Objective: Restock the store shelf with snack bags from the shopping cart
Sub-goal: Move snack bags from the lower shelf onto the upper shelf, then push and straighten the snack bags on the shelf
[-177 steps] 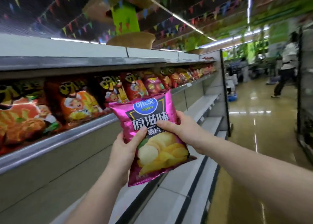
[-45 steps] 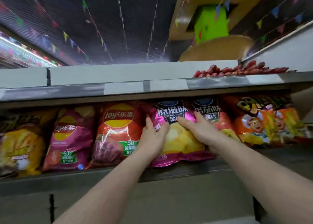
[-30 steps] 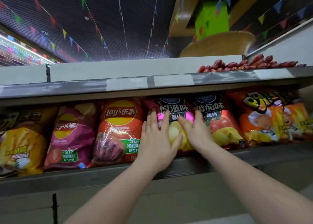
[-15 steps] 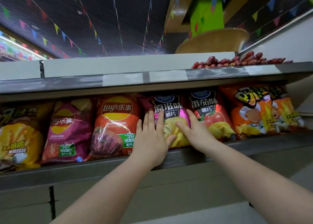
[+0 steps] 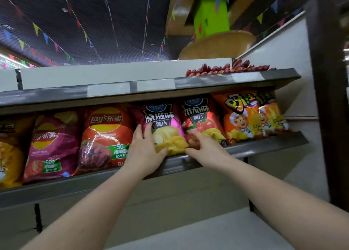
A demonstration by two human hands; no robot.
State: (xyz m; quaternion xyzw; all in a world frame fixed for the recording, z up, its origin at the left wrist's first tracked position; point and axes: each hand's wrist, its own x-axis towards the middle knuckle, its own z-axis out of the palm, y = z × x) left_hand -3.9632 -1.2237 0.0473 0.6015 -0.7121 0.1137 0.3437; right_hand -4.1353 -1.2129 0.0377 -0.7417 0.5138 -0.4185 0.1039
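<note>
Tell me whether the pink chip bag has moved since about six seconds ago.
Yes. The pink chip bag went from out in the aisle into the shelf row, between the orange Lay's bag and the tomato bag.

Glossy, crinkled foil-like film is seen on the magenta chip bag [image 5: 166, 121], with glare caught along its right side. The same shiny wrap is shown on the red bag [image 5: 105, 136] to its left. Below it, the shelf lip [image 5: 264, 145] is formed of dull grey brushed-looking metal.

yellow crinkly chip bag [image 5: 9, 155] is chopped off by the left edge, and the right hand [image 5: 204, 147] fingertips are just a blur
</note>
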